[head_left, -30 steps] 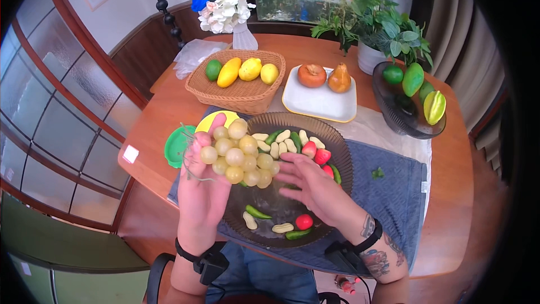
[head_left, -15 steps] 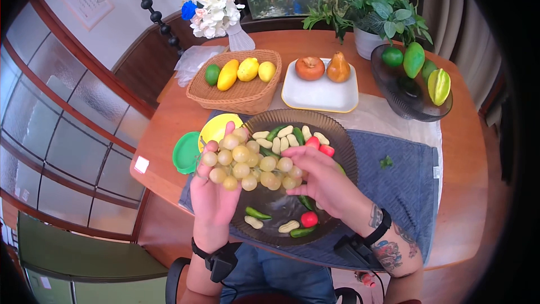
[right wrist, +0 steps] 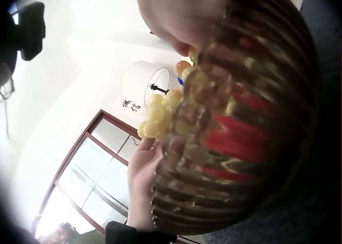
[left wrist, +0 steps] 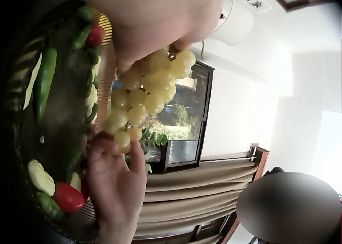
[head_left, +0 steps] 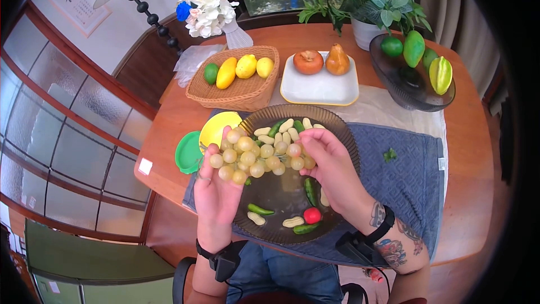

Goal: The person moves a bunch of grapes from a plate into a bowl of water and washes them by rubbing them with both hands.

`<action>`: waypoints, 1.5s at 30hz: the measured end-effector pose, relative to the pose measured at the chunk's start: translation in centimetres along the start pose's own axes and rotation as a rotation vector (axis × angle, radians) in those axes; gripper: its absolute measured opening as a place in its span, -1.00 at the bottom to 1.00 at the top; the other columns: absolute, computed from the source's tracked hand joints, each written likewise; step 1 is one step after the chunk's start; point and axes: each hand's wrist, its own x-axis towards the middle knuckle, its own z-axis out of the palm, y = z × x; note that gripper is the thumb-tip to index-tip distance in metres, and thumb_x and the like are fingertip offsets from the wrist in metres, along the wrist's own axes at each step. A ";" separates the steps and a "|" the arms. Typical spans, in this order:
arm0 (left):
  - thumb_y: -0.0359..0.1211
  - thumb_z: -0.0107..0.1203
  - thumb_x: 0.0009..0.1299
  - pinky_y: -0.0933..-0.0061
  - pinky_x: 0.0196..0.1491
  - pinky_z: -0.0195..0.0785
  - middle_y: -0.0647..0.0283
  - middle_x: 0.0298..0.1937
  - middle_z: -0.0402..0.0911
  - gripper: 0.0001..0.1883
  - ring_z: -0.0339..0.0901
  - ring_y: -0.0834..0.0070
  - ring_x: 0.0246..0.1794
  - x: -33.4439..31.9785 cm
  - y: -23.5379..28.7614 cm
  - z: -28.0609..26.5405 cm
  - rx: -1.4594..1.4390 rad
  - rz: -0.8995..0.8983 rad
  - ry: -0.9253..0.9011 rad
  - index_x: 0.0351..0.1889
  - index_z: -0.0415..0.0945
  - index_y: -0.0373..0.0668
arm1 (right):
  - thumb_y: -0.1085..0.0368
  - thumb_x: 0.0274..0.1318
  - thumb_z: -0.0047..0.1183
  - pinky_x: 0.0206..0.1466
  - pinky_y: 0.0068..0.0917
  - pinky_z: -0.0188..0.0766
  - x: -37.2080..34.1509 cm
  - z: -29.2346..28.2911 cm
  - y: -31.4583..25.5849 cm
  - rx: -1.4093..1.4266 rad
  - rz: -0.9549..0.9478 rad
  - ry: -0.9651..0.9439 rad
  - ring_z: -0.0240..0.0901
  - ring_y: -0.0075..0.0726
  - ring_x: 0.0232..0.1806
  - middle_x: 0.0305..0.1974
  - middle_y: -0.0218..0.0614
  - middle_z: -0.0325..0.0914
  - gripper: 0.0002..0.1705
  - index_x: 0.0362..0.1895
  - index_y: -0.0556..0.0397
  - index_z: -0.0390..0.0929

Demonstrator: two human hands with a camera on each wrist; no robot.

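A bunch of pale yellow-green grapes (head_left: pixel 256 155) is stretched sideways between both hands above a dark ribbed bowl (head_left: pixel 351 135). The left hand (head_left: pixel 218 197) holds its stem end, with fingers curled behind the grapes. At the other end, the right hand (head_left: pixel 337 174) pinches an end grape between thumb and fingers, also seen in the left wrist view on the grapes (left wrist: pixel 152 89). Inside the bowl lie peanuts (head_left: pixel 292 222), green peppers (head_left: pixel 260 209) and a red round piece (head_left: pixel 312 215).
Behind the bowl stand a wicker basket (head_left: pixel 236 98) of fruit and a white tray (head_left: pixel 320 93) with two fruits. A dark fruit bowl (head_left: pixel 413 97) is at the back right. Yellow (head_left: pixel 216 126) and green (head_left: pixel 188 152) dishes lie left, and a blue towel (head_left: pixel 405 191) right.
The right hand has closed its fingers on the far end of the grapes, and the bunch is now spread wider between the hands. The head view has shifted slightly.
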 end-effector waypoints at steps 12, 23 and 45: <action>-0.26 -0.01 0.56 -0.18 0.55 -0.04 0.27 0.58 0.14 -0.78 0.02 0.06 0.60 -0.5 0.5 0.2 -0.001 0.053 -0.105 0.11 0.51 0.05 | 0.09 0.50 -0.08 -0.13 -0.55 0.49 0.1 -0.3 0.5 -0.040 0.024 -0.102 0.50 -0.60 -0.07 -0.07 -0.45 0.55 -0.72 -0.02 0.02 0.51; -0.33 -0.12 0.61 -0.24 0.52 0.03 0.21 0.59 0.11 -0.76 0.03 0.03 0.58 -0.5 1.4 -0.2 -0.133 0.056 -0.109 0.15 0.46 0.01 | 0.21 0.41 0.09 0.02 -0.57 0.53 0.0 0.0 0.7 -0.079 0.028 -0.254 0.51 -0.61 -0.02 -0.01 -0.40 0.56 -0.57 0.25 0.15 0.48; -0.39 -0.09 0.58 -0.20 0.55 -0.03 0.21 0.56 0.17 -0.79 0.06 0.04 0.57 -0.4 0.3 -0.9 -0.179 0.055 -0.084 0.09 0.48 -0.04 | 0.37 0.25 0.20 -0.31 -0.59 0.48 -0.4 0.0 1.3 -0.368 -0.140 -0.065 0.53 -0.57 -0.39 -0.30 -0.37 0.61 -0.84 -0.13 0.16 0.57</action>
